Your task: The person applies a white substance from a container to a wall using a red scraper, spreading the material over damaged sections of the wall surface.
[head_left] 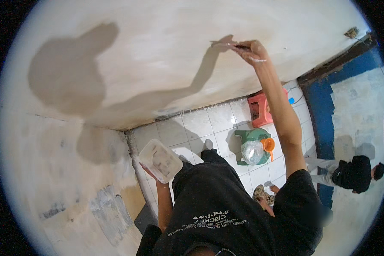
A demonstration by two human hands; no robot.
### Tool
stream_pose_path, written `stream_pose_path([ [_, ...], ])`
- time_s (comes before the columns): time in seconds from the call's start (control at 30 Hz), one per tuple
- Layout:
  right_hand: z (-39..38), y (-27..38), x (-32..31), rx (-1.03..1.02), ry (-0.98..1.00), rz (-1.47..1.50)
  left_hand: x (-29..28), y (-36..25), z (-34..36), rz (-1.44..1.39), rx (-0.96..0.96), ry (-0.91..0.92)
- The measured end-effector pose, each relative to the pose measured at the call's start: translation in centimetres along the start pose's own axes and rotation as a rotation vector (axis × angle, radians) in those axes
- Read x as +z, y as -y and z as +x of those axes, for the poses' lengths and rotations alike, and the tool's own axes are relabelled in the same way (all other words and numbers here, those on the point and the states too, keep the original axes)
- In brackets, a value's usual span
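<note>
Up against the pale, patchy wall [166,47], my right hand [252,51] is closed round a thin, flat putty scraper [232,44]. Its edge is at the wall surface, and most of its handle is hidden by my fingers. White smears mark my right wrist. Low on the left, my left hand [149,171] grips a whitish rectangular plastic tub [161,161] from its side and underneath. Greyish-white residue coats the inside of the tub. Most of the left fingers are hidden behind it.
On the tiled floor [196,123] stand a red plastic stool [260,110] and a green stool [247,135] bearing a clear plastic bag [252,152] and an orange dipper [268,145]. A person in black [354,174] stands far right; another person's leg [262,194] shows lower right.
</note>
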State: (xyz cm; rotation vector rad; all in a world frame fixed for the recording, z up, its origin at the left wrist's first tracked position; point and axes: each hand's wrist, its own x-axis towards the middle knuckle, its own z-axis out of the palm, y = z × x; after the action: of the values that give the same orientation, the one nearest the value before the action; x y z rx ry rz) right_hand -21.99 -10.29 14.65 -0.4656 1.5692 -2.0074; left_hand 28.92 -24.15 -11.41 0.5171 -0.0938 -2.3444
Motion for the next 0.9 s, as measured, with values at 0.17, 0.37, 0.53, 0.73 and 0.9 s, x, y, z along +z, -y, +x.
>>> stream_pose_path([
  [0.17,-7.9,10.0,3.7,-0.01,-0.108,0.312,-2.2,0.3,2.4,-0.109,-0.213,0.338],
  [0.37,-7.2,5.3,-6.2,-0.225,-0.658,0.425,0.2,-0.9,1.6,-0.02,-0.152,0.215],
  [0.53,1.7,-1.0,-6.9,-0.889,-1.229,-0.906,2.1,-0.1,2.6,0.019,-0.179,0.216],
  [0.73,-2.8,-7.5,14.2,-0.876,-0.841,-0.676,2.7,-1.8,3.0,0.061,-0.163,0.219],
  [0.9,-7.6,-10.2,11.7,-0.812,-0.762,-0.531,2.8,-1.6,2.8,0.063,-0.162,0.223],
])
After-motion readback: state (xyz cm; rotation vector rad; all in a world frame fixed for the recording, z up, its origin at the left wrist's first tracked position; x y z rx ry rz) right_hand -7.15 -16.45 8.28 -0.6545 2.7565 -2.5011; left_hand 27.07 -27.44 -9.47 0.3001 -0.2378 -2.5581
